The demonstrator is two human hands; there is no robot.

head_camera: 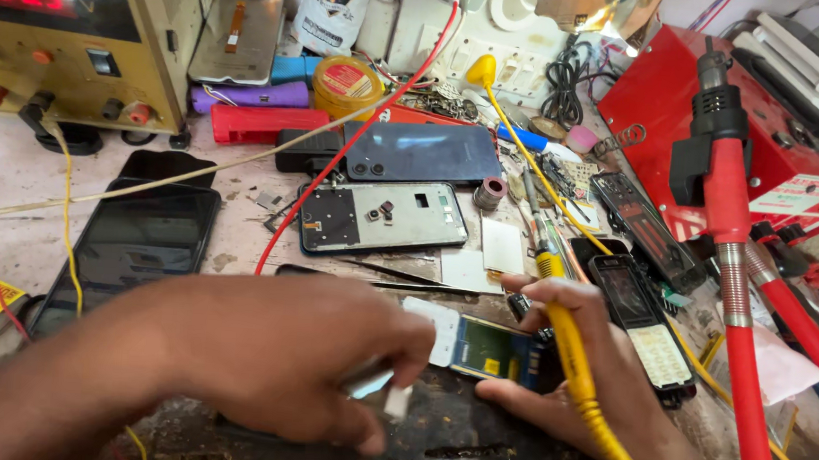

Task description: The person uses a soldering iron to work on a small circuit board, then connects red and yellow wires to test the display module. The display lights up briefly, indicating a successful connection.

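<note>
My left hand (279,355) reaches across the front of the bench, blurred, with its fingers pinched on a small pale part (383,391). My right hand (590,383) grips a yellow test probe (568,349) with its yellow lead trailing off, tip pointing up and away. Its fingers rest against a small circuit board (487,348) with a green-yellow middle and a white end. The board lies flat on the dark mat between both hands.
An opened phone frame (382,217) and a dark phone back (424,152) lie in the middle. A black phone (134,242) sits left, keypad phones (646,320) right. A bench power supply (71,29) stands back left, a red hot-air station (766,138) with its handle right.
</note>
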